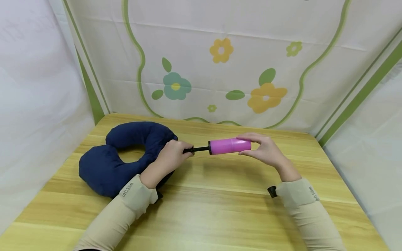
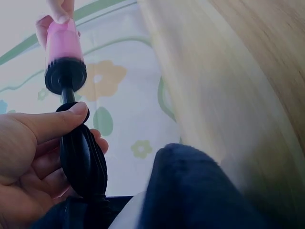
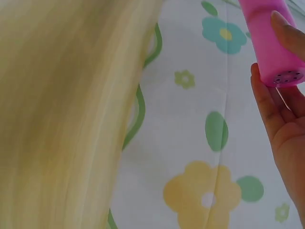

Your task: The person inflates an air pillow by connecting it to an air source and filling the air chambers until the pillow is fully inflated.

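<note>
A pink hand pump (image 1: 230,146) with a black rod is held roughly level above the wooden table. My left hand (image 1: 174,153) grips its black handle (image 2: 83,157), thumb laid along the top in the left wrist view. Around the far end of the pink barrel (image 3: 271,45), my right hand (image 1: 263,150) holds with thumb on one side and fingers on the other. Small holes dot the barrel's end face in the right wrist view. Part of the black rod shows between handle and barrel. A navy U-shaped neck pillow (image 1: 103,170) lies on the table, partly behind my left hand and forearm.
The wooden table (image 1: 213,216) stretches under both arms. White cloth with printed flowers (image 1: 188,35) hangs along its back edge, and more white cloth (image 1: 37,87) stands at the left and right sides. A black piece (image 1: 272,191) sits by the right sleeve cuff.
</note>
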`<state>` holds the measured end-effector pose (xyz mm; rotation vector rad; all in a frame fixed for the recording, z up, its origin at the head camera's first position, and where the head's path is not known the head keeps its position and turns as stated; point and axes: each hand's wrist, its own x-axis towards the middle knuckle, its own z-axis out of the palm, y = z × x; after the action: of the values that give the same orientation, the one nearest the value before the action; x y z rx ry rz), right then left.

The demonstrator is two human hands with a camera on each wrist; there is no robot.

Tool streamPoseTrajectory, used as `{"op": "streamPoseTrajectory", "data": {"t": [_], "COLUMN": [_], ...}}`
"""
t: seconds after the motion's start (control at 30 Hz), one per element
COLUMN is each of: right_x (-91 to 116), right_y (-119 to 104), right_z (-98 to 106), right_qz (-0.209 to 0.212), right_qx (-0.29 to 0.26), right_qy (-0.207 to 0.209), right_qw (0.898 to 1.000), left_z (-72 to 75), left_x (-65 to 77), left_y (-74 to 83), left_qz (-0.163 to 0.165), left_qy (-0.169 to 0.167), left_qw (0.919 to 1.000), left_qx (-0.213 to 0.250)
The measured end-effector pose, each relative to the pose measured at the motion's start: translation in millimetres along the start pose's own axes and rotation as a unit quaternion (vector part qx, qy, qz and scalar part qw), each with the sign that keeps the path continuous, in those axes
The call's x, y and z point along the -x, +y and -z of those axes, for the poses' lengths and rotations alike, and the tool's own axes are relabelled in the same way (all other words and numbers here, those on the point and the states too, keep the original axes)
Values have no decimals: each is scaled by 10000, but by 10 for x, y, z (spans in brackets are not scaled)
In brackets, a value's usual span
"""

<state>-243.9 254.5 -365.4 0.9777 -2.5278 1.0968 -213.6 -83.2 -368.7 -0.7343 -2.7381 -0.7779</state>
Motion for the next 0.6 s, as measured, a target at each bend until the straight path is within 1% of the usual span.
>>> {"op": "streamPoseTrajectory", "data": {"t": [0.07,0.17,0.3,0.37,0.43,0.53,0.6], "right_x": [19,3,-72,-109,-134,-139,-111], "right_y": [15,5,-42,-72,-100,-118,-114], "right_z": [45,29,-99,-162,-208,-225,-196], "right_qz": [43,339,846,1046,1218,1210,1068], "right_qx": [-2,71,136,128,110,107,134], "right_qy": [66,100,95,117,116,83,48], "right_qw": [10000,9993,9963,9944,9924,9926,9942], "left_z": [-1,-31,-93,-115,-109,-76,-43], "left_x": [8,8,-11,-19,-15,-9,-6], "left_y": [-3,18,53,47,44,36,46], "left_qz": [-22,-152,-384,-405,-357,-244,-217], "left_qy": [34,57,76,127,178,204,131], "left_qw": [10000,9999,9992,9991,9992,9994,9995], "left_qx": [12,45,60,56,75,146,181]}}
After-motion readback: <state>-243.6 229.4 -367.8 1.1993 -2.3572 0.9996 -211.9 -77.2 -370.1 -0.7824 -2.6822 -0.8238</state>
